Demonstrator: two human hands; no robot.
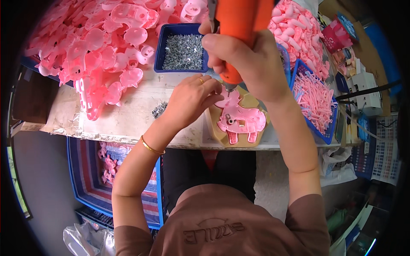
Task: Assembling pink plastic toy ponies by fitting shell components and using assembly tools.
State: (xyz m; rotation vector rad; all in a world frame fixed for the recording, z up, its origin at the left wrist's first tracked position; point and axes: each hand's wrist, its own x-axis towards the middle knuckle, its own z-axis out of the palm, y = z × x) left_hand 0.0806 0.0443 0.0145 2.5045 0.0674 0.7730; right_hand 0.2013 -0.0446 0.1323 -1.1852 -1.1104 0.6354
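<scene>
My right hand (pixel 252 59) is wrapped round an orange power screwdriver (pixel 232 74), held upright with its bit pointing down. The bit meets the upper left part of a pink plastic animal-shaped shell (pixel 252 117). That shell lies in a tan holding fixture (pixel 213 123) at the table's front edge. My left hand (pixel 192 98) is beside the bit, fingers curled together at the shell's upper left end. Whatever its fingertips pinch there is hidden. Just behind my left hand stands a dark blue tray (pixel 160 53) full of small screws (pixel 183 51).
Pink shell parts (pixel 98 47) are heaped at the far left. More pink pieces (pixel 297 34) are piled at the far right, near a blue basket (pixel 329 134) of thin pink sticks (pixel 314 96). Loose screws (pixel 159 109) lie left of my wrist. Below stands a blue-rimmed striped bin (pixel 87 179).
</scene>
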